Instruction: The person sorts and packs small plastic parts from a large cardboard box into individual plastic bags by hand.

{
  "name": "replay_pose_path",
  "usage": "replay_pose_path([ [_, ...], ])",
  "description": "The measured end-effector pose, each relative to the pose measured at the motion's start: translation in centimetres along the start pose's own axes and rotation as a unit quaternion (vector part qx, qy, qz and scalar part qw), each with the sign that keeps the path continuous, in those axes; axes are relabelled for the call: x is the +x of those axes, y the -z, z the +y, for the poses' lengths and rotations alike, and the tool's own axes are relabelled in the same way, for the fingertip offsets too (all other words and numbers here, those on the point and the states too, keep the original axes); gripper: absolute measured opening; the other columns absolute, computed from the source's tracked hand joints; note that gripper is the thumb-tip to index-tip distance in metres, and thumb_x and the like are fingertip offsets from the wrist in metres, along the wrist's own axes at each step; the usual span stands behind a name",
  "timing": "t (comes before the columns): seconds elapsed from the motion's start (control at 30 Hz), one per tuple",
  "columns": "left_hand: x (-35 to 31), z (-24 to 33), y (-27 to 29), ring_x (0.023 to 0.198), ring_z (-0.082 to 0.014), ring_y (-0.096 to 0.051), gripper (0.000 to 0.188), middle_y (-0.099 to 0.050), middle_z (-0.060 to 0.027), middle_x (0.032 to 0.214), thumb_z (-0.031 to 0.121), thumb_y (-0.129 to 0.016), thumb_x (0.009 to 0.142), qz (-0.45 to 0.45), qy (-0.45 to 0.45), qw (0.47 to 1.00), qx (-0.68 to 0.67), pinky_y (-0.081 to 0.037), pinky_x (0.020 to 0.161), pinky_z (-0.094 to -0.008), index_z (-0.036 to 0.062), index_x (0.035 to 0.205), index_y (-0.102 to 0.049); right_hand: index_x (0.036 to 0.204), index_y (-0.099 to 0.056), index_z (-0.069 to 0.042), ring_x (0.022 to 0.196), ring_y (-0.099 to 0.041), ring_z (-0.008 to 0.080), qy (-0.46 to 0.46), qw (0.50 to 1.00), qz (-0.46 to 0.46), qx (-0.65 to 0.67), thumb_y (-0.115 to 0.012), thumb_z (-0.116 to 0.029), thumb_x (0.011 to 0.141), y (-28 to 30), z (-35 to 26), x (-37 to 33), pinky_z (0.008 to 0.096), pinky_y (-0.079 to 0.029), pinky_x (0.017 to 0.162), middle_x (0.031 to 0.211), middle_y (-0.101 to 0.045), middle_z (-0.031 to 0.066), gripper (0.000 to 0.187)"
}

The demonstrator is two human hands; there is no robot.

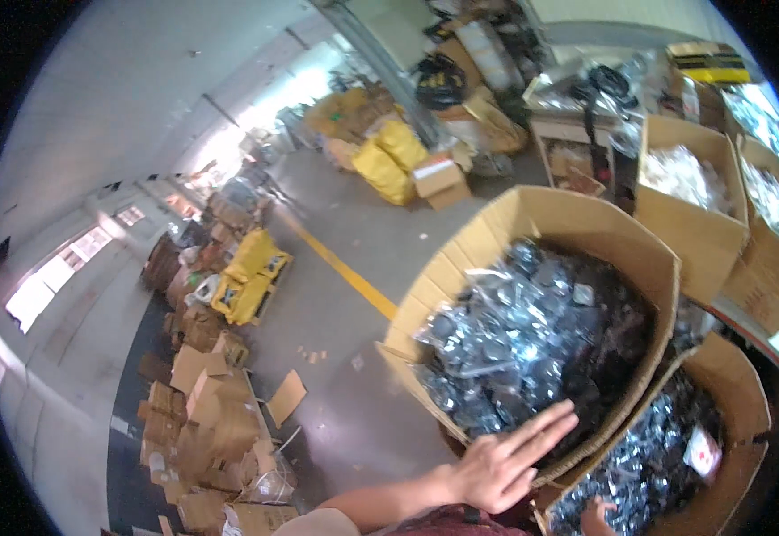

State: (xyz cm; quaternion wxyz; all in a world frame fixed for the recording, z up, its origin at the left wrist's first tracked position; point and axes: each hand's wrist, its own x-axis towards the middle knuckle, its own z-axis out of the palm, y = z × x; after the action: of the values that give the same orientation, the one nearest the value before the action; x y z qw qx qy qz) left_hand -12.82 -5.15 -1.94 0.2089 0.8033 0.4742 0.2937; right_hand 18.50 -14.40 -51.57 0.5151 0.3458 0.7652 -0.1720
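My left hand (504, 464) reaches over the near rim of a large cardboard box (577, 213), its fingers stretched out and holding nothing. Clear plastic bags with dark, glossy pieces (514, 330) fill this box. Loose dark pieces lie along its right side, in shadow. Only a small part of my right hand (597, 516) shows at the lower edge, down among shiny dark pieces (640, 456) in a second cardboard box (733, 375). Its fingers are mostly hidden. A small white and red packet (702, 453) lies on those pieces.
Open boxes of clear plastic bags (686, 179) stand at the right beside a cluttered table (577, 116). Yellow sacks (387, 161) and a small open carton (443, 181) sit farther back. Stacked cardboard (202, 420) lines the left. A yellow line (345, 271) crosses the grey floor.
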Motion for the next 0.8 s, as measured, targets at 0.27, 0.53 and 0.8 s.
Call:
replay_pose_path([
  [0.27,-1.7,0.8,-0.3,0.077,-0.0301,-0.069,0.066,-0.071,-0.0146,0.117,0.005,-0.056,0.086,-0.006,0.047,0.997,0.067,-0.059,0.071,-0.0389,0.0057,0.151,-0.043,0.137,-0.062,-0.022,0.140,-0.039,0.0354,-0.007,1.000,0.009,-0.026,-0.076,-0.058,0.074,1.9,0.3,-0.5,0.0704,-0.043,0.091,0.149,-0.050,0.0062,0.074],
  [0.53,-3.1,1.2,-0.9,0.059,-0.0220,-0.064,0.036,-0.068,-0.0074,0.074,0.007,-0.057,0.088,0.063,0.035,0.993,0.090,-0.055,0.054,-0.0348,0.0059,0.122,-0.067,0.136,-0.063,-0.023,0.135,-0.046,0.0362,-0.017,0.999,0.028,0.000,-0.071,-0.065,0.075,-0.1,1.8,-3.1,0.0712,-0.046,0.084,0.144,-0.056,0.0079,0.074],
  [0.8,-2.2,2.5,-0.8,0.068,-0.0241,-0.070,0.015,-0.072,-0.0091,0.080,0.010,-0.060,0.090,0.184,0.049,0.980,0.063,-0.054,0.061,-0.0360,0.0118,0.091,-0.075,0.109,-0.078,-0.008,0.097,-0.072,0.0221,-0.028,0.762,0.120,0.636,-0.078,-0.043,0.072,5.8,10.0,-18.1,0.0372,-0.055,0.086,0.105,-0.076,0.0133,0.052],
])
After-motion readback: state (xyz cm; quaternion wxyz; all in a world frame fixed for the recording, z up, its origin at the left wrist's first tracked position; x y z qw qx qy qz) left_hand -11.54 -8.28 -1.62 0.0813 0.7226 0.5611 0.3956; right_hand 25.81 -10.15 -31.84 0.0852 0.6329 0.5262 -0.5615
